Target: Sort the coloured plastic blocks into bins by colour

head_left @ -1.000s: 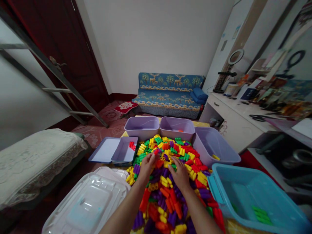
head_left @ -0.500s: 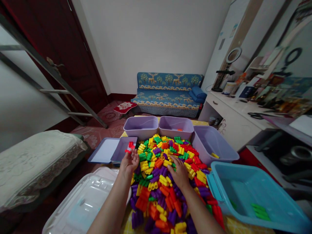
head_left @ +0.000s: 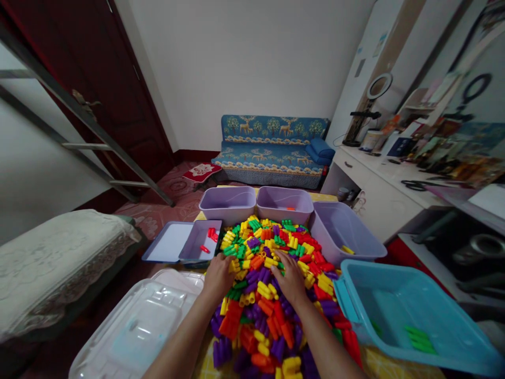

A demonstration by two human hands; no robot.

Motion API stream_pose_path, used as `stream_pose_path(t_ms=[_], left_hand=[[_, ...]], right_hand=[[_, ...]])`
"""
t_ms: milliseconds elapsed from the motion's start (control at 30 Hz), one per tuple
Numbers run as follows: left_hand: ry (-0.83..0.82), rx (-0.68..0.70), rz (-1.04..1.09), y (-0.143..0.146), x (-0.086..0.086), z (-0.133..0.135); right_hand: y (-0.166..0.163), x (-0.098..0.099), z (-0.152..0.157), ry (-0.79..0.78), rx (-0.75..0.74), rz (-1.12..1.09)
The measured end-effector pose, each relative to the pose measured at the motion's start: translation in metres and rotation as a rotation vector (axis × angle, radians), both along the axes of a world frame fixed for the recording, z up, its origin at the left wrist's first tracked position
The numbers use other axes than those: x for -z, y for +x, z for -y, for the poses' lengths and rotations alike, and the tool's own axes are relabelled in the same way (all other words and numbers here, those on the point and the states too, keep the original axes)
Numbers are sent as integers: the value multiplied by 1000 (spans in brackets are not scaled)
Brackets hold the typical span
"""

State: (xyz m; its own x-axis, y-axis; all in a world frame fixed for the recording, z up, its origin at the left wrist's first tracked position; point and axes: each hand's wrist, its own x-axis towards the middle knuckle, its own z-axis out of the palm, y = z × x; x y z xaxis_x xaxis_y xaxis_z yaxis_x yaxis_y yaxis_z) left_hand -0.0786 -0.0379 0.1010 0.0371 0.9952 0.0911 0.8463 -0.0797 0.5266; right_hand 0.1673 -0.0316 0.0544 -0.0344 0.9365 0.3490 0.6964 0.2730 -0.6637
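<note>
A big heap of plastic tube-shaped building blocks (head_left: 258, 287) in yellow, green, purple, orange and red covers the middle of the table. At the heap's left side, my left hand (head_left: 219, 275) rests palm down, its fingers reaching onto yellow and green blocks; no block shows in its grasp. My right hand (head_left: 291, 278) lies over the centre of the heap, thumb apart from the fingers, touching yellow blocks. Beyond my left hand, a shallow lilac box (head_left: 189, 245) contains red blocks (head_left: 213, 234), one lying apart from the others.
Two lilac bins (head_left: 228, 215) (head_left: 284, 215) stand behind the heap. Another lilac bin (head_left: 355, 231) on the right holds a yellow piece. A blue tub (head_left: 394, 295) contains green blocks. Clear plastic lids (head_left: 134, 326) lie at left, and a sofa (head_left: 272, 152) stands beyond.
My left hand has moved from beside the shallow lilac box, rightward and towards me, onto the heap. A red piece by its fingers now lies in that box. My right hand has barely moved.
</note>
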Motion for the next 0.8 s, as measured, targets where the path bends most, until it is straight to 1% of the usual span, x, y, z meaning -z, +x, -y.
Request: stream_pose_path(t_ms=[67,133,200,267,333,400,467,533,567,667,733,800], left_hand=[[-45,33,-46,4,5,0],[-43,31,23,12,10,-2],[-42,16,186,21,13,-5],[-85,46,409,30,14,-5],[-170,142,631,37,12,-3],[-198,265,760,41,8,2],[-105,354,719,42,7,9],[7,401,554,42,11,18],[35,419,463,41,15,22],[36,468,274,40,28,32],[36,480,213,41,35,36],[40,476,189,42,39,37]], right_hand=[[0,0,0,-4,-4,-9],[1,1,-1,-5,-10,-30],[2,2,-3,-10,-19,-69],[3,3,-5,-23,-28,-135],[6,3,-7,-53,-35,-230],[10,2,-6,-86,-28,-345],[17,-3,2,-96,-9,-426],[27,-10,16,-72,28,-422],[32,-14,25,-51,52,-387],[47,-22,55,7,129,-228],[55,-23,73,22,174,-142],[61,-22,86,0,211,-105]])
